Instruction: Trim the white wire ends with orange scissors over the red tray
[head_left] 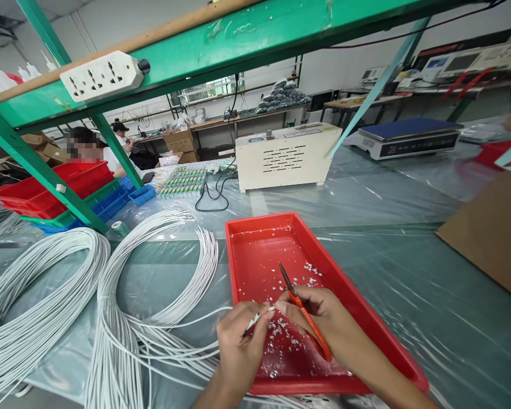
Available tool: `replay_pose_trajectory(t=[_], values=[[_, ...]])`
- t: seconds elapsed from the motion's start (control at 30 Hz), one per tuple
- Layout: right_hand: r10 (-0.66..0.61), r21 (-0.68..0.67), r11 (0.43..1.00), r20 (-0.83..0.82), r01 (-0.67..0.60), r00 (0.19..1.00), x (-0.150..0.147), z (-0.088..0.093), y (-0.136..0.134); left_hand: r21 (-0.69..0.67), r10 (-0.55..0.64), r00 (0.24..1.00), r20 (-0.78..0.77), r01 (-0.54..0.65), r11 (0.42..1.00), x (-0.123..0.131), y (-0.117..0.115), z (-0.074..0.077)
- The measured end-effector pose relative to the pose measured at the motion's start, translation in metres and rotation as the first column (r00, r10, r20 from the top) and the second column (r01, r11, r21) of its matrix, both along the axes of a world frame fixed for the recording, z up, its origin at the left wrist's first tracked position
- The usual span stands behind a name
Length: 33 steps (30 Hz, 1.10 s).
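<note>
My left hand (238, 346) is closed, pinching the end of a white wire (255, 320) over a red tray (349, 295). My right hand (319, 318) is closed on orange-handled scissors (306, 318), whose dark blades point up and away from me, and its fingertips also touch the wire's end. Small white scraps of insulation (281, 332) lie scattered in the tray. The wire runs left into big coils of white wire (123, 318) on the plastic-covered table.
A cream-coloured machine box (285, 156) stands behind the tray with a black cord. Stacked red, green and blue bins (68, 193) sit at far left, a scale (409, 136) at far right, cardboard (494, 233) on the right. A green frame with a power strip (102, 75) hangs overhead. People sit behind.
</note>
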State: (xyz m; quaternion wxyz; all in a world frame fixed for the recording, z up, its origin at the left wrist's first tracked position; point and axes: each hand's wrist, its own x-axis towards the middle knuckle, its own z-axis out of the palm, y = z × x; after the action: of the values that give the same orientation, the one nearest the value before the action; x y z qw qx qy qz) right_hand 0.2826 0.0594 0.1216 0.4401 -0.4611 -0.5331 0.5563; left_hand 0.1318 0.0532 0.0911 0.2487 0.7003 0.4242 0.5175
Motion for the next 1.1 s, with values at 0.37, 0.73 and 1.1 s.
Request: replay_pose_trajectory(t=[0.37,0.73,1.1], values=[[-0.341,0.458,0.884,0.497,0.093,0.798,0.007,-0.011,0.0,-0.447,-0.002,0.984,0.179,0.084,0.89,-0.001,0.007,0.005],[-0.584,0.901,0.334,0.429,-0.278,0.689,-0.012,-0.029,-0.02,-0.623,-0.013,0.878,0.478,0.35,0.7,-0.014,0.018,0.003],[0.356,-0.277,0.88,-0.15,-0.385,0.922,-0.008,-0.033,-0.037,-0.524,-0.119,0.908,0.402,0.335,0.783,-0.024,0.013,0.011]])
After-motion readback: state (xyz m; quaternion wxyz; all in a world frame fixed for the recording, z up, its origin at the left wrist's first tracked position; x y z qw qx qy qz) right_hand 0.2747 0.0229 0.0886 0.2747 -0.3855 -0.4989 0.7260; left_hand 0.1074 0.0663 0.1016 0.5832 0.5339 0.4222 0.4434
